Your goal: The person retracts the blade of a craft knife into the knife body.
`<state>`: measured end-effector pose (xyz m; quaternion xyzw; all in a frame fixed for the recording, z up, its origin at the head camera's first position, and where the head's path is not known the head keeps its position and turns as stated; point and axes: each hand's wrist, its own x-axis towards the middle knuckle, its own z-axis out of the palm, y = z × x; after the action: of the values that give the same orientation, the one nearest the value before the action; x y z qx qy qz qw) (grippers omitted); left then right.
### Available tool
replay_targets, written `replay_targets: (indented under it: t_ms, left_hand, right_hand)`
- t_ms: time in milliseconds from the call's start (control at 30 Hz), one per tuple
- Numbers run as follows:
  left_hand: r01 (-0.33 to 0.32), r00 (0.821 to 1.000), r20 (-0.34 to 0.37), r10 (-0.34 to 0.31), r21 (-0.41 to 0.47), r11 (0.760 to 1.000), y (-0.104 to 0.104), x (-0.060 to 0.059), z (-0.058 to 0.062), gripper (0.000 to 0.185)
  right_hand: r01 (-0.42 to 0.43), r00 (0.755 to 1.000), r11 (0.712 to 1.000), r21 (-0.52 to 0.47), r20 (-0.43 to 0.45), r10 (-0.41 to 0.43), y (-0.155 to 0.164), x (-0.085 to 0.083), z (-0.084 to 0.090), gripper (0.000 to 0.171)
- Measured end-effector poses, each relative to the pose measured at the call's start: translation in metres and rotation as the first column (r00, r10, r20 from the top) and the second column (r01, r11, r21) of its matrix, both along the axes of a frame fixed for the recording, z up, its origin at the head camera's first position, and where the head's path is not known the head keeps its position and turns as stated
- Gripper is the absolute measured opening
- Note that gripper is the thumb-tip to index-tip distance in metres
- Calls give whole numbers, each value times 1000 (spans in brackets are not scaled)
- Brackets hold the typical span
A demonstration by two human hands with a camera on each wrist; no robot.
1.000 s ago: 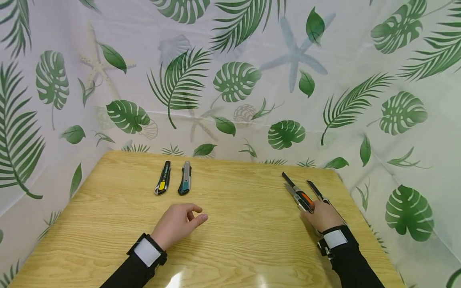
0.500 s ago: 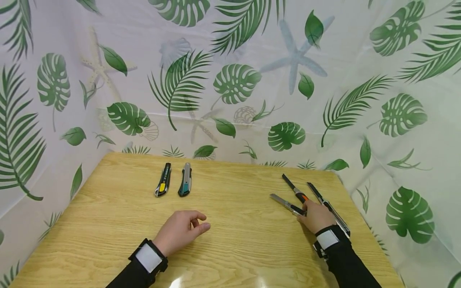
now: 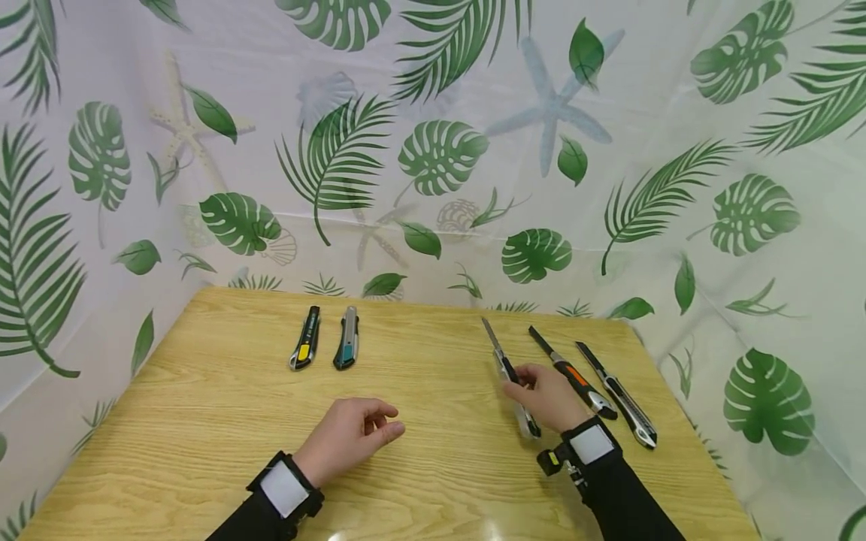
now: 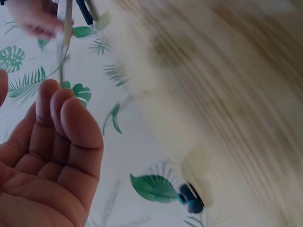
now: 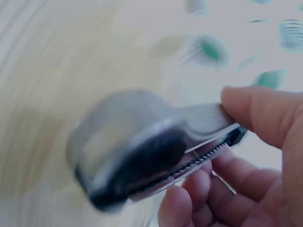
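My right hand (image 3: 551,394) pinches a silver-and-black utility knife (image 3: 504,364) between thumb and fingers, its long blade pointing to the far side. Seen blurred in the right wrist view, the knife's rounded metal handle (image 5: 128,137) sticks out past the fingers, a toothed track along one side. To the right of this hand lie a black-and-orange utility knife (image 3: 575,382) and a silver-and-black one (image 3: 628,409), both with blades out. My left hand (image 3: 348,437) holds nothing, its fingers loosely curled over the wooden table; its bare palm (image 4: 42,189) shows in the left wrist view.
At the back left of the table (image 3: 419,466) lie two more utility knives, one black with a yellow slider (image 3: 307,342) and one grey and teal (image 3: 348,338). A leaf-patterned white cloth (image 3: 433,210) hangs behind and along the sides.
My right hand has moved left from beside the other right-hand knives, carrying the silver-and-black utility knife away and turning its blade toward the far side. The left hand has shifted slightly right.
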<state>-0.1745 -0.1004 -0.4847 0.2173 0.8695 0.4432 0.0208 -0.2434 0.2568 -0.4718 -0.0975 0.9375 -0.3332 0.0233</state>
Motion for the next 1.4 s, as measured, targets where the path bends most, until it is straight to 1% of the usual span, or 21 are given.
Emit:
replay_targets:
  t_ms: [33,100,167,233,300,367,433,467,533,633,733,833,900,967,1033,1067,1100,1133,1200,1300,1400]
  left_hand:
    - [0,1000,3,0,20,1000,3,1,1,40]
    - [-7,1000,20,6,67,998,10,4,4,43]
    - [-20,998,56,13,125,992,17,5,7,49]
    - [-38,993,121,12,216,976,24,7,10,56]
    - [-61,981,192,-4,329,942,29,8,14,60]
    - [-89,965,261,-36,449,889,32,8,16,59]
    - [-114,946,314,-78,549,828,34,9,17,56]
    - [-122,938,332,-102,588,799,35,9,18,55]
    - [-133,918,364,-154,652,747,36,9,18,53]
    - [-143,883,404,-241,719,681,37,10,16,51]
    - [-155,829,438,-347,777,610,38,11,14,55]
    - [-172,756,454,-471,833,526,41,14,14,60]
    - [-166,712,436,-551,867,471,44,15,16,59]
    - [-146,679,398,-617,897,418,46,17,17,54]
    - [-118,662,357,-659,918,379,47,18,18,51]
    - [-108,655,343,-673,925,365,47,18,18,50]
    - [-99,652,333,-682,928,359,47,18,18,49]
    - [-96,648,331,-686,929,358,47,18,18,48]
    - [-91,645,338,-685,925,370,47,18,18,46]
    - [-78,642,349,-683,916,395,46,18,17,43]
    - [-59,643,350,-682,910,411,45,18,17,43]
  right_hand:
    - [-7,1000,995,-99,12,8,-11,1,5,39]
    - [-19,999,957,-288,26,28,-35,5,15,39]
    - [-26,998,895,-446,36,47,-60,11,25,39]
    - [-41,997,820,-571,34,73,-83,18,35,40]
    - [-61,996,758,-650,9,88,-102,23,43,40]
    - [-77,995,705,-705,-13,95,-117,28,49,37]
    - [-87,995,673,-735,-32,93,-126,31,53,35]
    - [-83,996,665,-742,-36,85,-128,32,53,33]
    - [-76,997,662,-745,-37,72,-131,33,54,31]
    - [-82,996,671,-737,-42,76,-132,35,55,31]
    - [-124,991,664,-738,-56,122,-132,37,57,33]
    - [-190,978,649,-736,-84,191,-130,39,60,36]
    - [-218,970,639,-738,-89,228,-129,41,64,39]
    - [-228,961,619,-752,-74,265,-130,42,68,43]
    - [-221,954,584,-781,-50,295,-130,43,71,46]
    - [-210,952,565,-798,-34,305,-131,43,73,48]
    - [-198,950,547,-813,-22,311,-131,43,73,50]
    - [-189,948,530,-827,-13,318,-131,44,74,51]
    - [-177,945,497,-850,-6,326,-132,45,74,53]
    - [-155,946,473,-867,8,325,-133,46,73,53]
    - [-141,949,474,-869,19,316,-134,47,73,53]
